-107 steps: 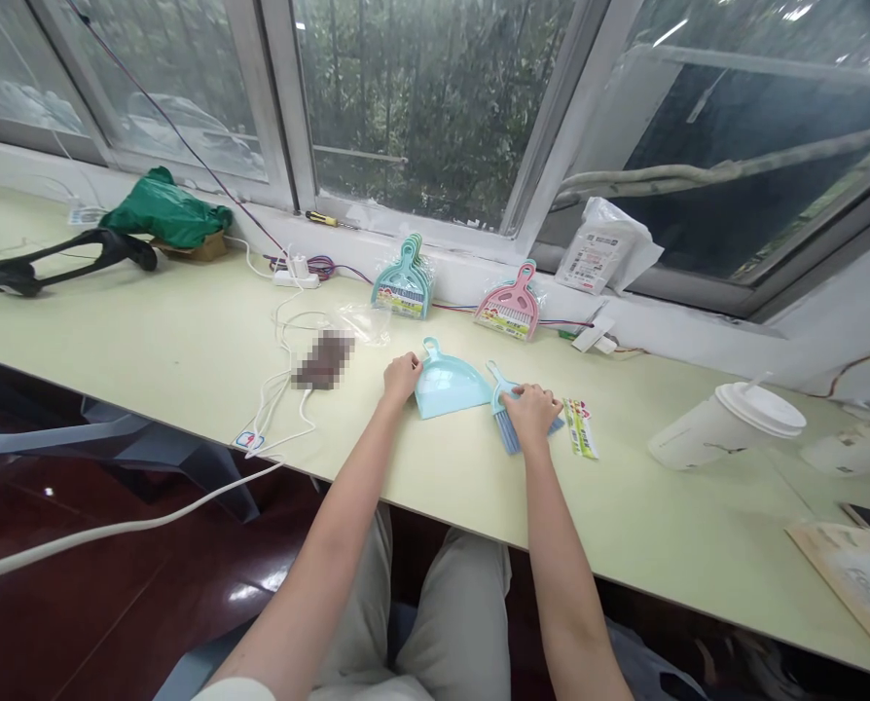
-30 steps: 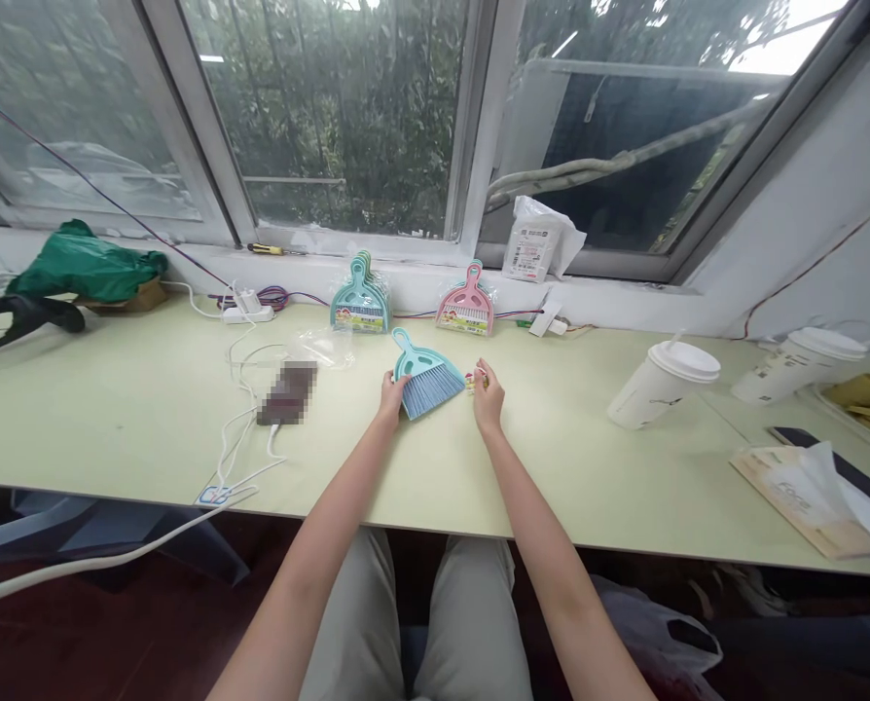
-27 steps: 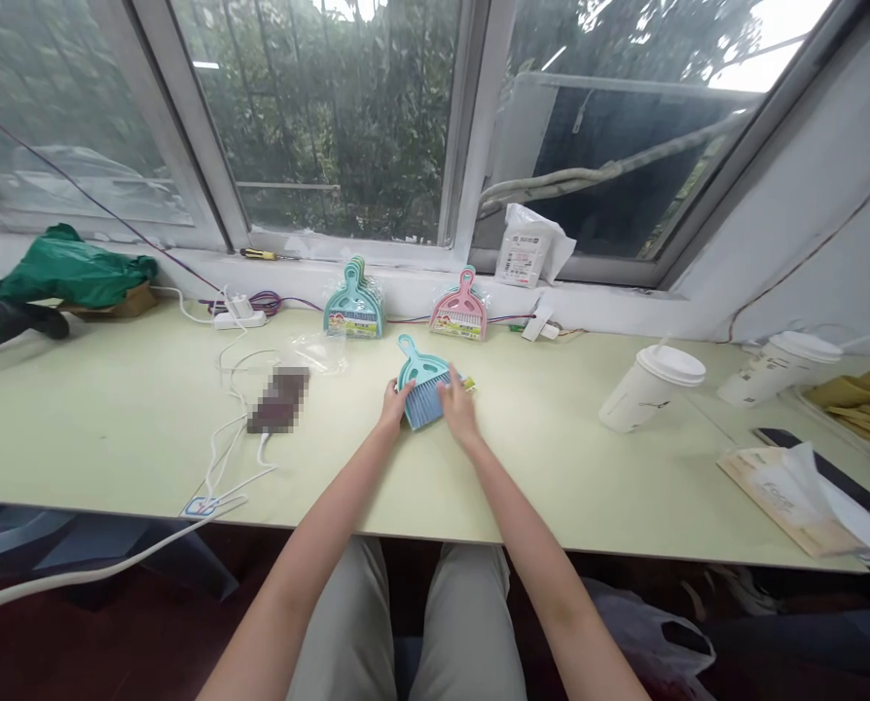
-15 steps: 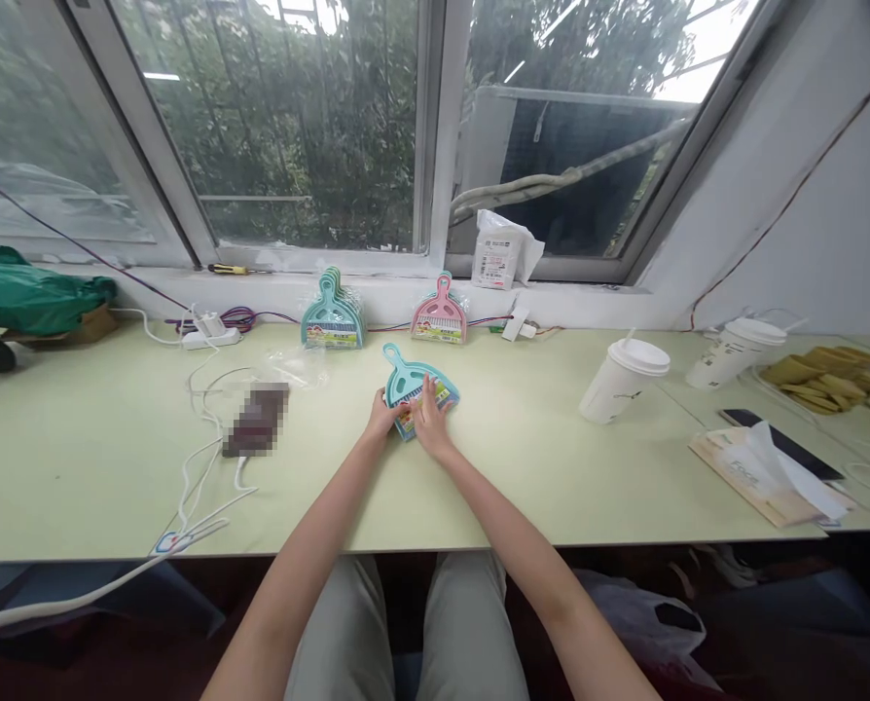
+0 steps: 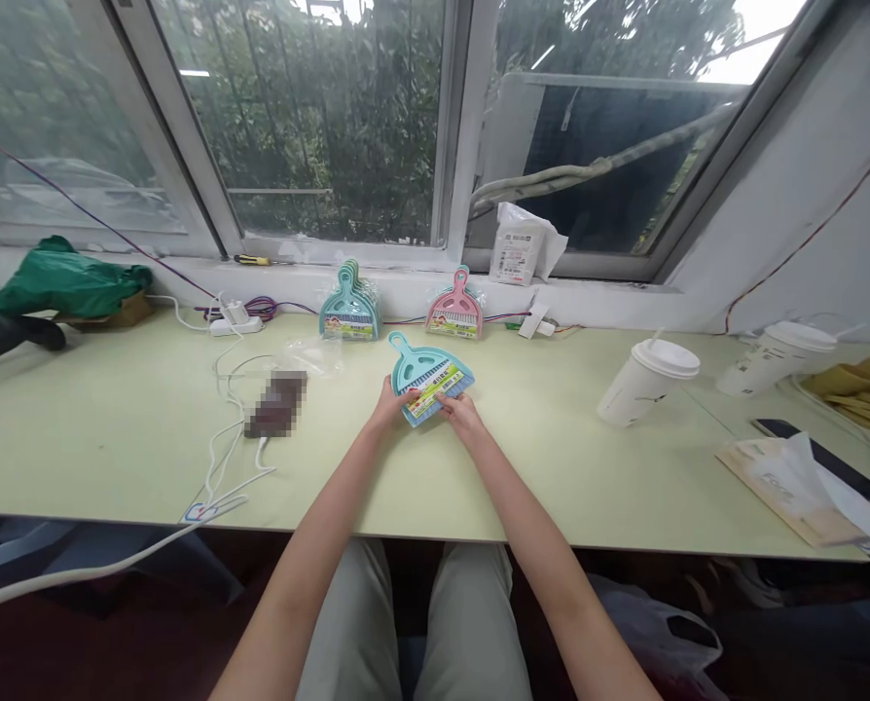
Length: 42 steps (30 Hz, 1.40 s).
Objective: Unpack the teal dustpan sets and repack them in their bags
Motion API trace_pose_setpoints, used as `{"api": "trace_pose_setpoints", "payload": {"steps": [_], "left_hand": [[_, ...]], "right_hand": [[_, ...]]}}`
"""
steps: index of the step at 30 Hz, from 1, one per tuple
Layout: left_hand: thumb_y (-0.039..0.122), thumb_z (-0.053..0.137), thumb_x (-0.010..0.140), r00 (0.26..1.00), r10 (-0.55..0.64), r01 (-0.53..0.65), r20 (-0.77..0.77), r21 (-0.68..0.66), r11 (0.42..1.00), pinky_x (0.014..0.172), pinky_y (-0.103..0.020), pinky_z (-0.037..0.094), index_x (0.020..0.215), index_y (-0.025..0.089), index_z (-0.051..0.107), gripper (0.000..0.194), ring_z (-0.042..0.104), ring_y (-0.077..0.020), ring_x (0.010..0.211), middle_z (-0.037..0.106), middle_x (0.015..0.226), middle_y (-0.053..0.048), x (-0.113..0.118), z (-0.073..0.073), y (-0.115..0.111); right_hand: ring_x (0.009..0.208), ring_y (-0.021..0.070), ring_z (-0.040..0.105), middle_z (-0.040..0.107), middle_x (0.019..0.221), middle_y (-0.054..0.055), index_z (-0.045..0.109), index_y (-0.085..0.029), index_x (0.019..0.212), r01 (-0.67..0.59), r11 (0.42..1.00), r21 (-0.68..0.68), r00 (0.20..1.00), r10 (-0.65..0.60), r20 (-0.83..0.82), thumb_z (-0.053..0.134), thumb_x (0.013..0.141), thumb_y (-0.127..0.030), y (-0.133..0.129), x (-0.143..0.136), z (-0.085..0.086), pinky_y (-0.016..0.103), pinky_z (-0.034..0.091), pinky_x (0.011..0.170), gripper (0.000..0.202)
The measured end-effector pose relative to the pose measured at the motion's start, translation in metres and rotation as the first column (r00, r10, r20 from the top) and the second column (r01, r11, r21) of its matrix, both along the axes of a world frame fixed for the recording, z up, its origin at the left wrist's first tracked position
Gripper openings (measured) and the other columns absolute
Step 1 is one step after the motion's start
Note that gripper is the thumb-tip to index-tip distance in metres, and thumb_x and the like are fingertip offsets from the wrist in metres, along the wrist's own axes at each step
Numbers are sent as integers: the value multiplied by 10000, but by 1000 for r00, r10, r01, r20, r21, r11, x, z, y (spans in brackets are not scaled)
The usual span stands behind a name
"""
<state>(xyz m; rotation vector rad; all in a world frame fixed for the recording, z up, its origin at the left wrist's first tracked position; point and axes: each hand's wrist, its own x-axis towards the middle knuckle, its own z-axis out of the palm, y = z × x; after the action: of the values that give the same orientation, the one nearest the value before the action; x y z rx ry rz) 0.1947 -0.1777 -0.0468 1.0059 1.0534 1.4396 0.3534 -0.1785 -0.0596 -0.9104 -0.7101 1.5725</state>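
A small teal dustpan (image 5: 415,365) with a blue-bristled brush and a printed label across it is tilted between my hands, its handle pointing away to the upper left. My left hand (image 5: 389,405) grips its left edge, with the thumb over the label. At the lower right edge, my right hand (image 5: 464,416) pinches it near the bristles. Behind stand a row of wrapped teal dustpan sets (image 5: 348,304) and a wrapped pink dustpan set (image 5: 455,306), leaning by the window wall. Crumpled clear plastic (image 5: 314,358) lies to the left.
Left are a pixelated dark object (image 5: 277,404), white cables (image 5: 216,472), a power strip (image 5: 235,321) and a green bag (image 5: 70,277). Right are white cups (image 5: 650,382), a tissue pack (image 5: 785,487) and a dark phone (image 5: 829,458). A screwdriver (image 5: 252,260) lies on the sill.
My right hand has moved from lying over the label to the dustpan's lower right edge, uncovering more of the label. The view has shifted slightly left.
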Motion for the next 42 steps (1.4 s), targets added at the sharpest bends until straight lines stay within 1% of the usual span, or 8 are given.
{"api": "trace_pose_setpoints", "payload": {"steps": [4,7,10,17,26,30,36,42], "left_hand": [[279,669,786,960,183,-152,-213,155,976,1060,-411,344,1366,250,312,681,457,-243,1266,496,1320,-134,-16,9,4],[171,601,786,790,462,-365,-403,296,883,1159,-426,123,1391,219,322,668,147,-233,1442,293,1507,-135,-40,7,10],[106,586,718,668,473,-441,-574,206,874,1142,-514,8,1383,152,359,705,-1,-281,1457,246,1525,-172,-65,-2,14],[78,541,719,715,397,-351,-575,196,916,1149,-456,60,1238,208,589,537,369,-311,1304,614,1032,-149,-77,-14,18],[25,630,573,817,238,-207,-526,118,971,1125,-437,155,544,251,670,232,523,-303,1059,586,643,-67,-89,-6,13],[7,627,544,851,151,-148,-503,46,988,1142,-504,89,450,242,589,256,538,-306,1018,556,595,-58,-106,-5,6],[86,606,674,623,487,-408,-612,276,870,1123,-612,17,701,223,626,142,281,-354,1322,581,1011,-130,-89,6,-7],[224,774,623,723,285,-124,-630,288,950,1151,-428,145,861,245,653,267,432,-305,1220,601,1108,-101,-47,-2,-2]], "right_hand": [[785,201,717,738,823,41,612,-163,835,58,998,-19,998,-58,-1,767,618,-79,5,5,-3,348,608,762,279],[785,198,718,738,821,38,614,-165,836,74,997,-9,997,-74,15,760,623,-76,8,10,-5,348,604,780,273],[802,196,717,739,835,32,618,-171,842,92,996,4,996,-92,12,759,624,-80,10,12,-6,350,600,799,276],[803,189,716,738,821,26,627,-172,850,104,995,-11,995,-104,-9,741,620,-56,13,15,-6,335,603,784,281],[863,191,711,732,819,14,604,-194,819,262,965,-13,965,-262,-2,740,614,-75,23,47,-10,335,592,827,273],[898,185,706,735,861,7,597,-207,839,302,953,-26,953,-302,-13,717,627,-71,24,56,-11,338,584,849,279],[854,181,710,735,843,14,617,-186,836,244,970,-20,969,-244,-46,712,626,-41,23,51,-10,331,588,836,272],[787,179,711,736,817,22,632,-166,850,129,991,-29,991,-128,25,706,637,-28,21,49,-7,342,594,804,264]]}}
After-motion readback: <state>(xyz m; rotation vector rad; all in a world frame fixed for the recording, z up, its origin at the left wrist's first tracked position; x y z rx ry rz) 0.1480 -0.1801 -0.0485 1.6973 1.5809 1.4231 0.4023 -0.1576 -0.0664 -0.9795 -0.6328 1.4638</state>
